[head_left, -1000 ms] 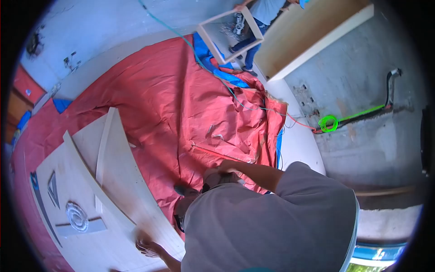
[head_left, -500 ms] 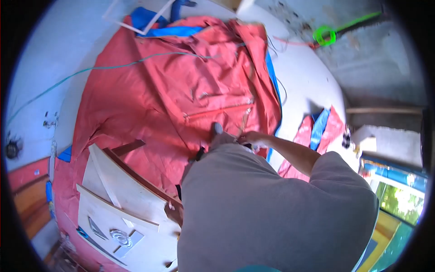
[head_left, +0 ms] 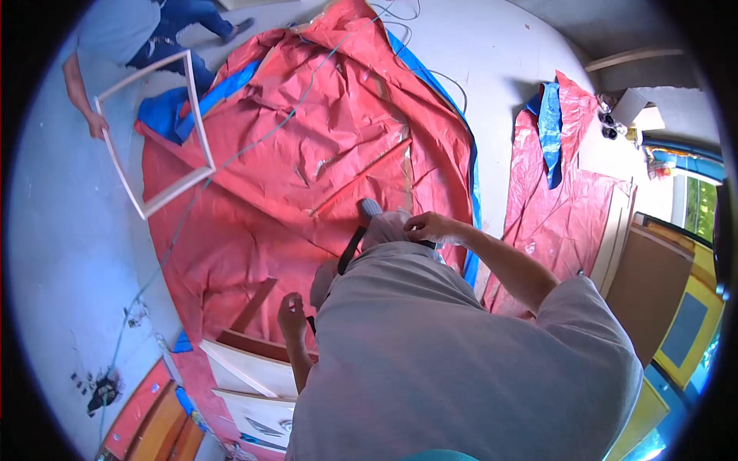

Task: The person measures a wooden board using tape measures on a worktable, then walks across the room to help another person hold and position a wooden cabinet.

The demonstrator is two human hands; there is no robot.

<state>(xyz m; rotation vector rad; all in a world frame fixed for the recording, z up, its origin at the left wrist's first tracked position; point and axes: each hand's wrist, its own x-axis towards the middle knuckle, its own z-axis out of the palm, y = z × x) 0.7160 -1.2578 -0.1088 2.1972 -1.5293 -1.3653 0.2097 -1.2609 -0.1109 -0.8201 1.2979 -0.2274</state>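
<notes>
My right hand (head_left: 432, 228) is at my trouser leg (head_left: 386, 227), its fingers curled together near a dark band at the knee. Whatever they may pinch is too small to make out. Loosely bent and slightly apart, the fingers of my left hand (head_left: 292, 315) hold nothing visible. That hand hangs beside my left hip, above the red tarp (head_left: 254, 230) and near a brown wooden strip (head_left: 261, 344). The creased tarp, with blue showing at its edges, covers the floor around my foot (head_left: 370, 208).
At upper left another person's hand (head_left: 98, 125) grips a white rectangular frame (head_left: 202, 142). A thin green cable (head_left: 181, 223) crosses the tarp. Pale panels (head_left: 254, 373) lie at lower left. A smaller red tarp (head_left: 530, 223) and leaning boards (head_left: 649, 296) are on the right.
My view has turned, and the other person with the white frame has come further into sight. My left hand has moved forward from the panels; my right stays by the knee.
</notes>
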